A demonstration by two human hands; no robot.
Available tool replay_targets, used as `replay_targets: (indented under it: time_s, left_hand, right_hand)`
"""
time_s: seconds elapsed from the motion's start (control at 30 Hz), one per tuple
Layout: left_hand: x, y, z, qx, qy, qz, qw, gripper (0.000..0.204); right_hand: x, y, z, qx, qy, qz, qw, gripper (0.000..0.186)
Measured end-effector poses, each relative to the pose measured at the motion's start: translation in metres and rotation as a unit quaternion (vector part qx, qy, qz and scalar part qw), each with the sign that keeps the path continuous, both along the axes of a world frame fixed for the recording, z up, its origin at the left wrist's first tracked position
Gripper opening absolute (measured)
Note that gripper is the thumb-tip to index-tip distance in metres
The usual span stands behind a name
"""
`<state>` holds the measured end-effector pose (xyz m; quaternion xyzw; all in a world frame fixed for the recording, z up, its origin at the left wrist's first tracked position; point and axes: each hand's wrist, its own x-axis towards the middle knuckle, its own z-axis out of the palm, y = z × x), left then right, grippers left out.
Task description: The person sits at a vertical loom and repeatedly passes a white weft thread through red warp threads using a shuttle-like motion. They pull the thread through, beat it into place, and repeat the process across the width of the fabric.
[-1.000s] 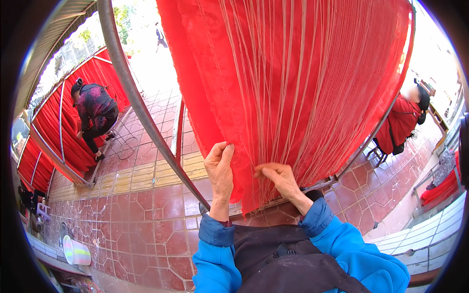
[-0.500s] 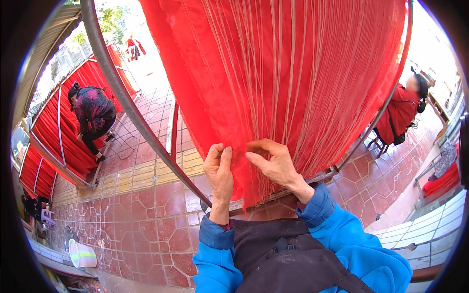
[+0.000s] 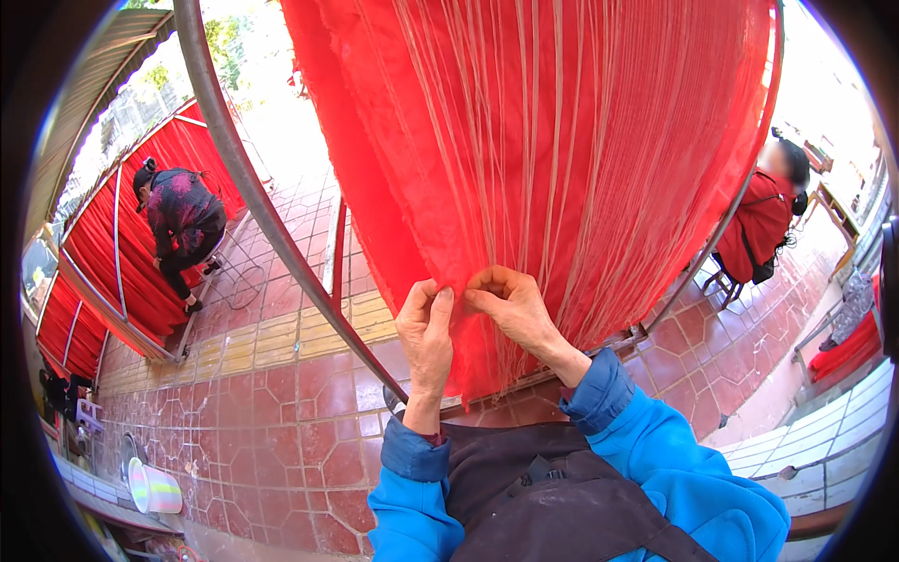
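Observation:
A wide red cloth (image 3: 375, 140) hangs before me, with many pale loose threads (image 3: 562, 178) running down over it. At its lower left part, my left hand (image 3: 427, 328) is closed, thumb against curled fingers, pinching the red cloth. Close beside it on the right, my right hand (image 3: 518, 311) has thumb and forefinger pressed together in front of the cloth. Whatever lies between those right fingertips is too small to make out. Below both hands the cloth ends in a frayed lower tip.
A curved-looking metal frame bar (image 3: 253, 187) rises left of the cloth. On the left, a person in dark clothes (image 3: 187, 220) bends beside other red hangings (image 3: 140, 234). A person in red (image 3: 758, 220) sits at the right. A pale striped bucket (image 3: 154, 487) stands on the tiled floor (image 3: 262, 421).
My right hand has moved left toward my left hand, and its thumb and forefinger have come together. My left hand keeps its pinch. The view has shifted slightly.

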<state>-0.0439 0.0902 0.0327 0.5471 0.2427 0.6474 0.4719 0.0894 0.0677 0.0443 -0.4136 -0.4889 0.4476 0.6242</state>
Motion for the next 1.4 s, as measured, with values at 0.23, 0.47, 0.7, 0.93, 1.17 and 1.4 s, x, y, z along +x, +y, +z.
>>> replay_targets:
  time_s: [0.23, 0.47, 0.7, 0.93, 1.17, 1.4]
  left_hand:
    - [0.002, -0.002, 0.007, -0.015, -0.045, 0.014, 0.999, 0.007]
    - [0.001, 0.002, 0.007, -0.003, -0.017, 0.002, 1.000, 0.007]
    - [0.001, 0.015, 0.000, 0.000, -0.028, 0.033, 0.999, 0.008]
    - [0.004, 0.028, -0.003, 0.012, -0.018, 0.047, 0.999, 0.007]
    - [0.009, 0.040, -0.008, 0.023, -0.033, 0.059, 0.997, 0.010]
    - [0.011, 0.046, -0.008, 0.019, -0.020, 0.083, 0.996, 0.013]
  right_hand:
    - [0.001, -0.006, 0.003, 0.004, -0.039, 0.021, 0.999, 0.014]
    - [0.004, -0.018, 0.014, 0.000, -0.037, 0.004, 0.999, 0.014]
    - [0.015, -0.062, 0.063, 0.010, 0.059, 0.107, 0.992, 0.011]
    - [0.029, -0.114, 0.133, 0.195, 0.130, 0.215, 0.948, 0.008]
    - [0.054, -0.164, 0.200, 0.340, 0.038, 0.406, 0.848, 0.014]
    - [0.072, -0.214, 0.213, 0.447, -0.023, 0.452, 0.771, 0.014]
